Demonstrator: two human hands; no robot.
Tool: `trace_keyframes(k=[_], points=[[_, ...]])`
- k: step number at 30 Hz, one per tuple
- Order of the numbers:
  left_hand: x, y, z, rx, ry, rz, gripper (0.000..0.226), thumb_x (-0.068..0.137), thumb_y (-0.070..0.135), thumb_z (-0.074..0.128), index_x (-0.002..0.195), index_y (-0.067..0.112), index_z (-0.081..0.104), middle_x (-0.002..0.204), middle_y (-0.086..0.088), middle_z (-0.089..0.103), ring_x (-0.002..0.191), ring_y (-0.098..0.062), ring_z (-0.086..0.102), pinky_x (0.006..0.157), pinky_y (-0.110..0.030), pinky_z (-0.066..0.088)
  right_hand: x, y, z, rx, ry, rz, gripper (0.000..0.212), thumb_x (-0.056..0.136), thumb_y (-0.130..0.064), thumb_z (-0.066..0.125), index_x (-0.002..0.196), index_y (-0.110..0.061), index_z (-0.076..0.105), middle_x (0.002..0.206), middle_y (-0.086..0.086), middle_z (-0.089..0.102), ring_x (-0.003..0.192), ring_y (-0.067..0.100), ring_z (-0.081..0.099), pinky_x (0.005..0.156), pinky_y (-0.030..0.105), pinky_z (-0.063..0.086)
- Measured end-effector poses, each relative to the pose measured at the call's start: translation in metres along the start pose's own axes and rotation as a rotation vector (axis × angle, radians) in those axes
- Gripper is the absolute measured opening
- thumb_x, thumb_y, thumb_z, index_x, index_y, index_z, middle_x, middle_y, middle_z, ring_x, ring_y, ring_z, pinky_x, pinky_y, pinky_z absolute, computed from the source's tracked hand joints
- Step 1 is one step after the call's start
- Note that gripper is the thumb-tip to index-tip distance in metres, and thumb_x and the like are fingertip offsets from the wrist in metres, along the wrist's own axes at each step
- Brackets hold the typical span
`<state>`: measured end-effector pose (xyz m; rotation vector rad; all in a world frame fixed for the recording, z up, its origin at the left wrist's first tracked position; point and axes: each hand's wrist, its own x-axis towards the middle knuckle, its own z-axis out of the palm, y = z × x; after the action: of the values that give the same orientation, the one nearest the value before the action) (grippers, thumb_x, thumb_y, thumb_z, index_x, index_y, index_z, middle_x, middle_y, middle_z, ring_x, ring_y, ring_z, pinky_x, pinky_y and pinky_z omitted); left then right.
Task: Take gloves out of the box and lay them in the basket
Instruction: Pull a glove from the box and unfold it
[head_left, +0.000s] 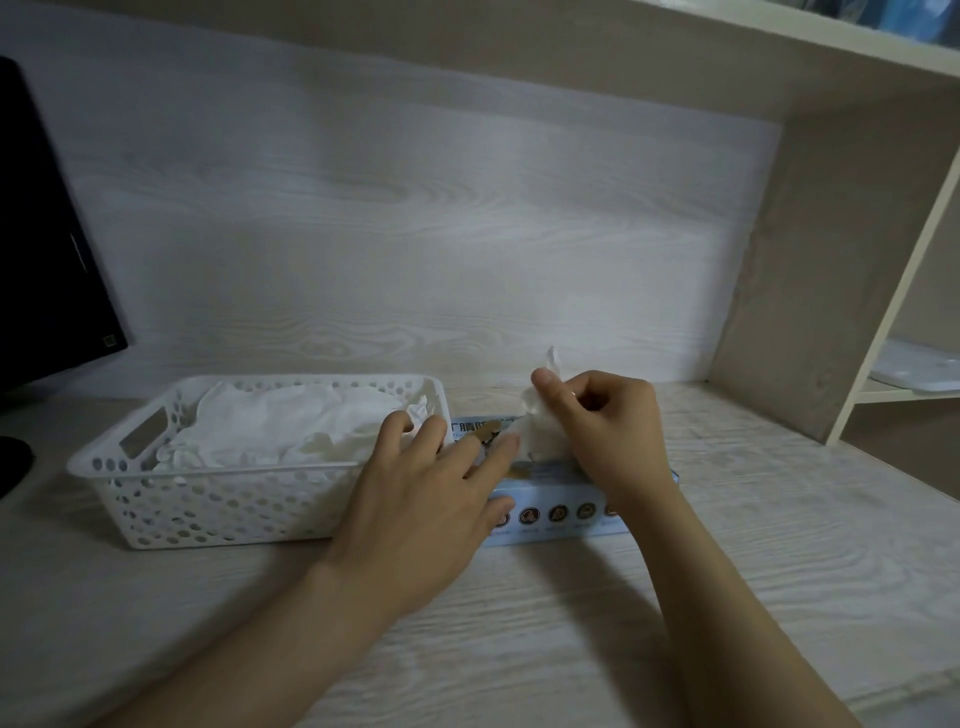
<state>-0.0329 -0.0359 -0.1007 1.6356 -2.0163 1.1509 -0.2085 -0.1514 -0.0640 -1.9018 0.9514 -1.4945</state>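
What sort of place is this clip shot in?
Likely a study or office desk nook: a pale wood-grain desktop, a built-in shelf unit on the right, and a dark monitor at the left edge.

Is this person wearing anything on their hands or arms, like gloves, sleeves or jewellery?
No. The left hand and right hand are bare, with no gloves or rings showing. The left forearm and right forearm are also uncovered as far as the picture reaches: no sleeves, watch or bracelet in view.
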Motion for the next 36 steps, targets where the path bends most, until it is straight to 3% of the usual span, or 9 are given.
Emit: trace_keyframes(k=[5,9,12,16,19,22,28,32,36], points=[[-0.001,0.000,0.002,0.024,-0.016,0.000,0.052,0.107,0.052,0.041,0.144,0.020,0.058,0.094,0.002,0.065,0.088,-0.028,0.054,0.093,-0.054,0.043,-0.005,-0.015,-0.005,0.264,-0.030,0.019,0.060,0.101,-0.042,0.069,0.056,-0.006,0.050,0.052,0.002,0.039,0.051,0.013,0.037,0.060,0.029,0.043],[0.000,0.001,0.001,0.018,-0.021,-0.004,0.047,0.107,0.053,0.042,0.130,0.020,0.066,0.092,0.003,0.064,0.088,-0.028,0.054,0.095,-0.052,0.043,-0.007,-0.015,-0.006,0.242,-0.199,0.000,0.051,0.101,-0.044,0.068,0.073,-0.001,0.073,0.065,0.026,0.058,0.061,0.026,0.049,0.060,0.036,0.042],[-0.002,0.001,0.000,0.022,0.008,-0.001,0.036,0.105,0.049,0.051,0.102,0.019,0.070,0.087,0.002,0.063,0.085,-0.027,0.055,0.095,-0.052,0.043,-0.010,-0.024,-0.004,0.168,-0.252,0.033,0.042,0.108,-0.034,0.058,0.086,-0.009,0.083,0.082,-0.002,0.079,0.077,0.010,0.071,0.072,0.020,0.052],[-0.003,0.002,0.003,0.038,0.066,-0.012,0.028,0.104,0.042,0.055,0.099,0.018,0.069,0.081,0.002,0.059,0.079,-0.026,0.053,0.091,-0.049,0.044,-0.006,-0.011,-0.009,-0.216,0.139,0.063,0.017,0.095,-0.019,0.061,0.094,-0.023,0.077,0.077,-0.010,0.074,0.076,0.005,0.067,0.074,0.031,0.053],[-0.002,0.004,0.003,0.071,0.100,-0.045,0.046,0.109,0.050,0.040,0.106,0.013,0.068,0.085,-0.001,0.062,0.084,-0.029,0.057,0.096,-0.053,0.044,-0.008,-0.003,-0.008,-0.616,0.041,0.129,0.015,0.081,-0.034,0.066,0.088,-0.027,0.076,0.065,-0.012,0.066,0.074,0.018,0.065,0.088,0.044,0.054],[-0.003,0.007,0.002,0.119,0.093,-0.066,0.059,0.104,0.058,0.046,0.131,0.008,0.063,0.091,-0.004,0.065,0.099,-0.031,0.060,0.105,-0.057,0.039,-0.012,-0.005,-0.001,-0.717,-0.063,0.086,0.016,0.081,-0.038,0.066,0.073,-0.025,0.070,0.062,-0.010,0.064,0.069,0.017,0.061,0.090,0.041,0.047],[-0.004,0.008,0.003,0.064,0.124,-0.050,0.074,0.100,0.048,0.055,0.162,0.012,0.035,0.097,-0.002,0.066,0.102,-0.031,0.059,0.104,-0.059,0.039,-0.010,-0.002,0.004,-0.546,-0.127,-0.138,0.016,0.086,-0.030,0.066,0.071,-0.025,0.068,0.061,-0.012,0.065,0.061,0.009,0.061,0.073,0.040,0.055],[-0.003,0.009,0.002,0.057,0.085,-0.064,0.047,0.100,0.045,0.055,0.134,0.015,0.063,0.102,-0.001,0.065,0.102,-0.032,0.057,0.099,-0.055,0.040,-0.013,-0.015,0.008,-0.177,-0.103,-0.122,0.015,0.094,-0.017,0.070,0.080,-0.020,0.075,0.074,-0.010,0.071,0.073,0.006,0.066,0.063,0.015,0.048],[-0.004,0.009,0.001,0.041,0.054,-0.056,0.032,0.102,0.044,0.047,0.109,0.019,0.067,0.101,-0.002,0.064,0.103,-0.033,0.056,0.097,-0.054,0.038,-0.009,-0.014,0.010,-0.023,-0.023,-0.131,0.012,0.103,-0.025,0.064,0.093,-0.021,0.070,0.096,-0.007,0.070,0.090,0.010,0.065,0.065,0.016,0.047]])
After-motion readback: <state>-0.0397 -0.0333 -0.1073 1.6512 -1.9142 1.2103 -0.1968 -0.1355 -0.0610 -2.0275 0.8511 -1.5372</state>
